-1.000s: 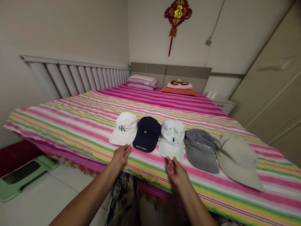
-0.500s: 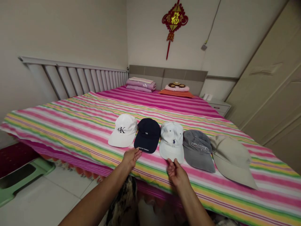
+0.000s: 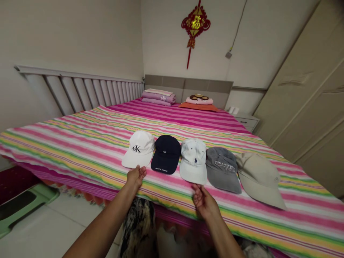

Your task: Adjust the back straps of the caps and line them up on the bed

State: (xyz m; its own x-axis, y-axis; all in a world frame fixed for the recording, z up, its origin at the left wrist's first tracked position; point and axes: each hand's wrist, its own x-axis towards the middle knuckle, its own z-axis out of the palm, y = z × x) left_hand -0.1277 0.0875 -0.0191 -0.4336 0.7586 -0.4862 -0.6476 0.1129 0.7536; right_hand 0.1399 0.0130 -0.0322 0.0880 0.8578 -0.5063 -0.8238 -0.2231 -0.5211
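At 8 o'clock, white cap [image 3: 139,148]: lg. black "CK" on front, tiny txt across it too sm. to read. Just past 6, navy cap [image 3: 166,154]: white line on brim ends "YOURSELF", rest unclear. At 5, pale cap [image 3: 194,160] w/ dk. polo-player logo. At 4, gray cap [image 3: 223,170]: white script, illegible; farther out, beige cap [image 3: 260,181], sm. mark unclear. Btwn 12 & 1, red wall hanging [image 3: 195,23] w/ gold char. "福".

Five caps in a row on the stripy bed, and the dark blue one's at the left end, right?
No, the head view shows the white cap with black letters at the left end; the dark blue cap is second. The rest is true.
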